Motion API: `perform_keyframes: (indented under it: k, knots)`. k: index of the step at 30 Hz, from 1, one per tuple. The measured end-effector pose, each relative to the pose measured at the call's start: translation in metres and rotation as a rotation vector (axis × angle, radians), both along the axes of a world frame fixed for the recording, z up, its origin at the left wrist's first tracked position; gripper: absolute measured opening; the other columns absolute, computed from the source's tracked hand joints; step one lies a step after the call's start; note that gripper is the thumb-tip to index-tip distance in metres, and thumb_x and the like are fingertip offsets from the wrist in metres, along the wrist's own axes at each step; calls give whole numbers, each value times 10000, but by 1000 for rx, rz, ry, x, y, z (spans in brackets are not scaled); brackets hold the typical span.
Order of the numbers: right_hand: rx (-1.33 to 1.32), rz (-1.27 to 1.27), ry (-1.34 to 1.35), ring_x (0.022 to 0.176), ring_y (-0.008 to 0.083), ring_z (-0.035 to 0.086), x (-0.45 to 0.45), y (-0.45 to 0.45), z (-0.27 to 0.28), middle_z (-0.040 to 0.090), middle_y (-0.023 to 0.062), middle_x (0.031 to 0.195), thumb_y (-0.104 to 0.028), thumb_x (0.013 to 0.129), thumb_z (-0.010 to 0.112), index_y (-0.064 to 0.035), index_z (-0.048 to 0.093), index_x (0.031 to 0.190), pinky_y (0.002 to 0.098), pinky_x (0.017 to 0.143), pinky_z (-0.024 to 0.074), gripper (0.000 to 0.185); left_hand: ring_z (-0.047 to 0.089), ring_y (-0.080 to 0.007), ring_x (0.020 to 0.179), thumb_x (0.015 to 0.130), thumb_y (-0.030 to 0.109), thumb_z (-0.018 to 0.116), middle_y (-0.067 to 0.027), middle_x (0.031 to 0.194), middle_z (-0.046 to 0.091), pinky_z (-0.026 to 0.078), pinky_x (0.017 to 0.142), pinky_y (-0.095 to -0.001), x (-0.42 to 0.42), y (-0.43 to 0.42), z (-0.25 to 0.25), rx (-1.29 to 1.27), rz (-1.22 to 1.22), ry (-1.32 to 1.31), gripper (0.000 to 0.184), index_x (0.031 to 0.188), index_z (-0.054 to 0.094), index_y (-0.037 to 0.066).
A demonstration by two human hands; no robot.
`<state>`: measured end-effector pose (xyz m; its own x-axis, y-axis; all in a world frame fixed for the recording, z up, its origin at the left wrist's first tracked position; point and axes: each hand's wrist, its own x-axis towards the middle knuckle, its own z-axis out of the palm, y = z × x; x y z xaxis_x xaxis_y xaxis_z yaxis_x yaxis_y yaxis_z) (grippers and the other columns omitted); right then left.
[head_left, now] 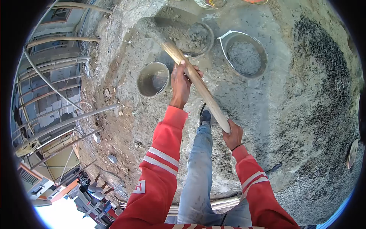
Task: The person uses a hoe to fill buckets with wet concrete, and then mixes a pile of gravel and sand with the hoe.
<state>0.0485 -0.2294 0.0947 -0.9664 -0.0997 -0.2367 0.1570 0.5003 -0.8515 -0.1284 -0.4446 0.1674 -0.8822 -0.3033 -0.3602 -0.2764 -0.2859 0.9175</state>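
Observation:
My left hand [181, 82] is wrapped around the middle of the wooden handle [202, 89] of a hoe. Lower down, my right hand [232, 136] grips the handle's end. The hoe's head [146, 26] is coated in grey mortar, and its blade is hard to make out against the wet ground. Beside the handle's far part lies a round pan [209, 45] with mortar in it. Left of my left hand stands a bucket [139, 81] with a little grey liquid or residue inside. Another bucket [263, 66], holding grey mortar, is further right.
A dark gravel heap [320, 68] spreads along the right side. My shoe [205, 115] is on the muddy ground below the handle. Wooden poles [76, 120] and buildings line the left. Several stones and rubble bits [112, 158] lie at lower left.

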Motion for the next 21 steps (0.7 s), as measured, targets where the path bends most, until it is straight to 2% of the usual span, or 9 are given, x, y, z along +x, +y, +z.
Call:
perform_keyframes:
  k: [2,3,5,7,9,13,15,18,21]
  knots:
    - [37,22,23,654,410,594,1,27,19,603,187,695,-54,686,677,-61,566,871,438,553,441,216,613,-259,840,909,301,603,-148,977,592,536,780,-427,15,-35,-12,355,153,-73,392,1149,424,48]
    - [59,44,4,643,402,595,10,46,30,596,196,687,-38,696,667,-45,562,863,440,548,440,198,569,-303,1015,886,411,614,-194,1196,516,494,882,-485,23,-66,-41,181,289,-278,537,1259,413,80]
    - [116,101,-89,598,413,578,35,89,63,574,198,645,-18,704,650,-21,552,824,423,527,436,155,474,-343,1161,839,469,658,-212,1342,379,445,936,-557,53,-144,-127,62,484,-570,670,1341,370,131]
    - [179,77,-281,558,384,587,71,128,98,551,197,602,-17,682,631,-6,546,757,402,522,449,114,401,-382,1230,861,453,627,-114,1398,333,437,919,-593,72,-206,-184,177,666,-694,576,1336,421,199]
    - [312,72,-443,548,363,595,106,162,130,549,186,591,-28,674,624,-11,544,736,392,524,453,103,364,-362,1256,871,432,619,-108,1421,289,408,950,-611,78,-248,-229,178,716,-786,568,1353,419,207]
    - [559,20,-718,544,359,595,174,201,150,552,175,590,-32,657,624,-17,545,728,406,533,455,107,446,-339,1169,919,282,549,-156,1297,421,439,945,-590,87,-273,-292,323,739,-618,436,1320,434,154]
    - [581,26,-703,536,357,587,211,212,142,552,174,590,-31,647,627,-15,548,728,408,531,451,114,566,-332,1005,961,103,414,-159,1113,562,521,886,-528,84,-270,-302,236,732,-518,273,1223,489,86]
    - [585,-9,-732,519,338,577,248,209,135,549,179,589,-41,629,621,1,549,724,426,538,451,127,573,-344,993,955,95,458,-186,1113,551,554,862,-511,116,-231,-292,336,843,-394,238,1183,492,39]
    - [506,-217,-959,492,264,556,275,203,141,536,158,556,-84,643,588,23,524,679,415,518,452,130,596,-358,960,943,115,531,-192,1093,550,600,810,-465,174,-174,-264,319,786,-530,257,1159,461,-6]
